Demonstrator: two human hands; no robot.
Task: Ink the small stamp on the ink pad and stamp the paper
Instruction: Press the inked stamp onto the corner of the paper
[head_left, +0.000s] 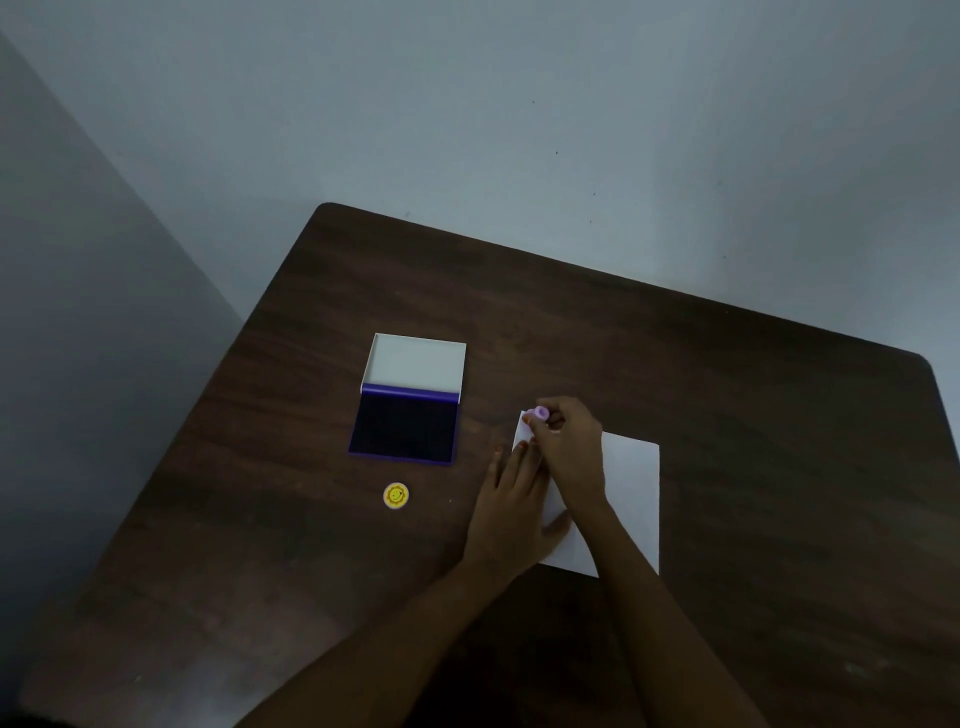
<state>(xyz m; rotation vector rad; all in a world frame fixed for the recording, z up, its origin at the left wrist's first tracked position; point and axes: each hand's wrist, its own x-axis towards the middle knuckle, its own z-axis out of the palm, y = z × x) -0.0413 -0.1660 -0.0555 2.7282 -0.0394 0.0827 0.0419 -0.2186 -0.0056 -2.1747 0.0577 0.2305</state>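
- My left hand (511, 499) lay flat, palm down, on the near left part of the paper (631, 499), fingers spread and holding nothing, only pinning the sheet to the table (727, 395).
- Just beyond it, my right hand (569, 447) had its fingers closed around the small stamp (539, 414), whose pink-purple top poked out above the paper's far left corner.
- I could not tell whether the stamp's face was touching the sheet or just above it; my own fingers hid that.
- I judged the step in hand to be the stamping itself, at that corner. No mark showed on the bare part of the paper.
- The next move, as I read it, called for a straight press down and a clean lift, with the left hand keeping the sheet from sliding.
- To the left, well apart from the paper, a yellow smiley disc (396, 495) lay on the table.
- Farther off sat the ink pad (405, 428), its case open: dark purple pad in the near half, white lid (415, 364) folded back beyond it, empty inside.
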